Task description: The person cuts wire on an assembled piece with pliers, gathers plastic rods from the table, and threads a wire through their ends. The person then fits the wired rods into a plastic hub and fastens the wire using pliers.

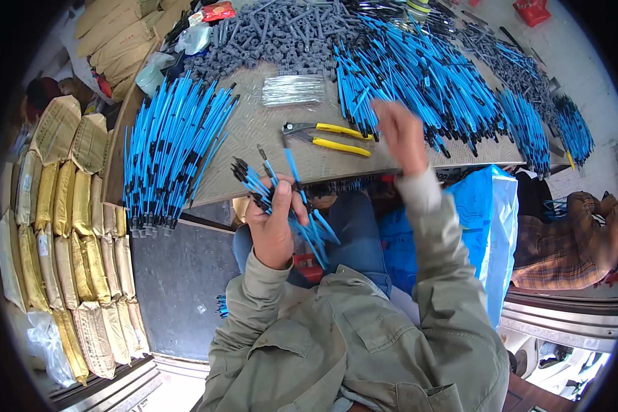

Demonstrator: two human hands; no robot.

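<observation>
My left hand [275, 226] is closed around a small bunch of thin blue rods with black ends [314, 237], held over my lap at the table's front edge. Motion smears my right hand [403, 137], which is raised beside the front of a large pile of similar blue rods [426, 79]; its fingers and anything in them are unclear. Between the hands, cutting pliers with yellow handles [343, 145] lie on the table. Behind them is a clear tray of thin silvery pins or wires [293, 90].
Another heap of blue rods [172, 144] covers the table's left end. Grey plastic parts [275, 38] are piled at the back. Stacked sacks [65, 213] stand at left. A blue bag [470, 220] hangs right of my lap; beyond it is a person in a plaid shirt [559, 247].
</observation>
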